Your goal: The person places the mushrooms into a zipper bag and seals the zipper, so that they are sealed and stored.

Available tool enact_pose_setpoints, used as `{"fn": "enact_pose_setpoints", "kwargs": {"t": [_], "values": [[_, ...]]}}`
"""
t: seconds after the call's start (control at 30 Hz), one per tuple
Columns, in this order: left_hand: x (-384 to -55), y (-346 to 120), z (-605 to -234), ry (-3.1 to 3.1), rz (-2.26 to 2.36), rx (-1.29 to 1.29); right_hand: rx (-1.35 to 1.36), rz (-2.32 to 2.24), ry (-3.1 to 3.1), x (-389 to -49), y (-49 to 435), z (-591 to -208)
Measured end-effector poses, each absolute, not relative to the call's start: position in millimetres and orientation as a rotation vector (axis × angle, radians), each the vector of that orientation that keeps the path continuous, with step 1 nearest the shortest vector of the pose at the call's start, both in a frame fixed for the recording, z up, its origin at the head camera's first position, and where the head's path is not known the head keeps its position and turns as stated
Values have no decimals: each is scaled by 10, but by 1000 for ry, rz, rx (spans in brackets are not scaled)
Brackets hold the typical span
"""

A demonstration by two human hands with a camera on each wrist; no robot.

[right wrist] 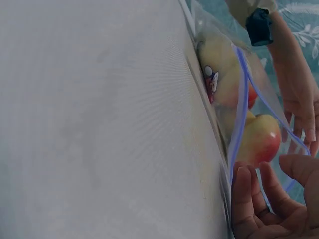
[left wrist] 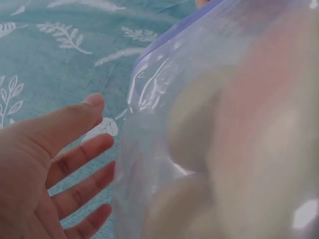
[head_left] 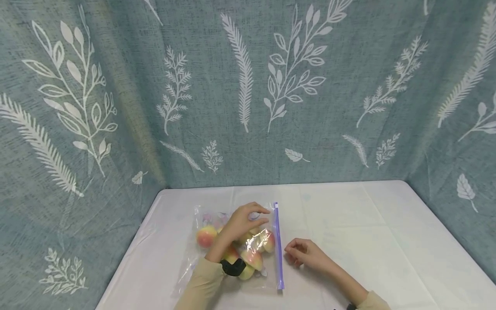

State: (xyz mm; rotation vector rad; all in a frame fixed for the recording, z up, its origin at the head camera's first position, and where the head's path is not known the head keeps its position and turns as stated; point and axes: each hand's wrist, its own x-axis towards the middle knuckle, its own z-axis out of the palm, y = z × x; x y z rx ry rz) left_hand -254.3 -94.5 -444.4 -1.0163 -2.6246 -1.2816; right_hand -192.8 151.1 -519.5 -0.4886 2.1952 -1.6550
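Observation:
A clear zip bag [head_left: 278, 254] with a purple closure strip lies on the table, its strip on the right side. Inside are several red-and-yellow fruits [head_left: 206, 237] that look like apples or peaches. My left hand [head_left: 244, 219] hovers over the bag, fingers and thumb apart with nothing between them; the left wrist view also shows them spread beside the plastic. Just right of the strip, my right hand [head_left: 310, 256] has loosely bent fingers and holds nothing. In the right wrist view, the two purple strips [right wrist: 242, 99] stand apart at the mouth, near my right fingertips [right wrist: 241, 177].
The white-covered table [head_left: 360, 224] extends to the right of the bag. A green-blue curtain [head_left: 217, 94] with white leaf prints surrounds the back and sides. A black band [head_left: 233, 268] sits on my left wrist.

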Motion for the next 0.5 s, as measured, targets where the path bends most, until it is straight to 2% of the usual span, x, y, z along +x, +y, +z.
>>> {"fn": "enact_pose_setpoints", "kwargs": {"t": [0.5], "values": [[-2751, -925, -4281, -2764, -1071, -1036, -610, -1573, 1959, -1754, 1514, -5142]]}}
